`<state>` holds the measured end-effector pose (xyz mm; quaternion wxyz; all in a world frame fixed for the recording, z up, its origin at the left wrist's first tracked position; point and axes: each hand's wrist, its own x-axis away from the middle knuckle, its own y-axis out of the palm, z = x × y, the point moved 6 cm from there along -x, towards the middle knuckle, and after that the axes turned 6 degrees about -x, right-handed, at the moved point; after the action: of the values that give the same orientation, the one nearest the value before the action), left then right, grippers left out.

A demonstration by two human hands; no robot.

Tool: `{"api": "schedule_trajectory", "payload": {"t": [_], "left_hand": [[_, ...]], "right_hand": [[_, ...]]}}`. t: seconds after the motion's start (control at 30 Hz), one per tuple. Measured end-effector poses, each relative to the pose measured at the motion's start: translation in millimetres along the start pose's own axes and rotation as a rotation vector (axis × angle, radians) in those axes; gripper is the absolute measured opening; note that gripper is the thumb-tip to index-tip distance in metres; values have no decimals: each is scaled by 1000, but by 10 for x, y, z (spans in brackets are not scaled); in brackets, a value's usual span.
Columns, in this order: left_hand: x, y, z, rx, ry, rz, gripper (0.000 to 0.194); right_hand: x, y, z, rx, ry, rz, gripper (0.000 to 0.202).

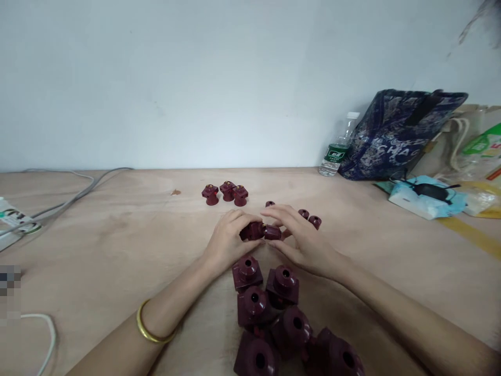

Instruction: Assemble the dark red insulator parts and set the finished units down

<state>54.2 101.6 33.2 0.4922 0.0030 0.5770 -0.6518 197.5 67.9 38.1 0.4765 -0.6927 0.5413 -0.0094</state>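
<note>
Near the middle of the frame, the left hand (229,237) is part-closed around a dark red housing (253,231), fingers over its top and thumb along its lower side. Just to its right, the right hand (303,236) is curved around a ribbed dark red cap (273,233), thumb below and fingers above and behind; the cap sits end to end with the housing, a bit of gold colour showing at the join. Both are low over the table (117,256). More small caps (314,222) stand behind the right hand. Three square-topped pieces (228,191) stand close together above the left hand, in the upper middle. A cluster of larger dark red pieces (253,308), each with a round hole on top, fills the lower centre between the forearms. At upper right, a bottle (335,153) stands beside a patterned bag (395,138).
</note>
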Motion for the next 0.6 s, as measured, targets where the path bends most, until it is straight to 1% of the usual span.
{"api": "schedule_trajectory", "payload": {"t": [0.07, 0.23, 0.37, 0.43, 0.53, 0.6], "left_hand": [[1, 1, -6, 26, -3, -2, 33], [-9, -3, -11, 32, -24, -2, 32], [-10, -15, 19, 18, 12, 25, 30], [-8, -19, 32, -8, 33, 39, 29], [-11, -1, 52, -53, 65, 16, 29], [-17, 12, 69, -61, 92, -6, 28]], "right_hand": [[10, 6, -39, -19, -61, -11, 41], [4, -23, -5, -24, -41, 65, 23], [-4, -36, -29, 3, -74, 97, 22], [-11, -40, -4, 6, -14, 118, 26], [-17, -55, 70, 2, 159, 168, 39], [-18, -53, 107, 0, 254, 166, 40]]}}
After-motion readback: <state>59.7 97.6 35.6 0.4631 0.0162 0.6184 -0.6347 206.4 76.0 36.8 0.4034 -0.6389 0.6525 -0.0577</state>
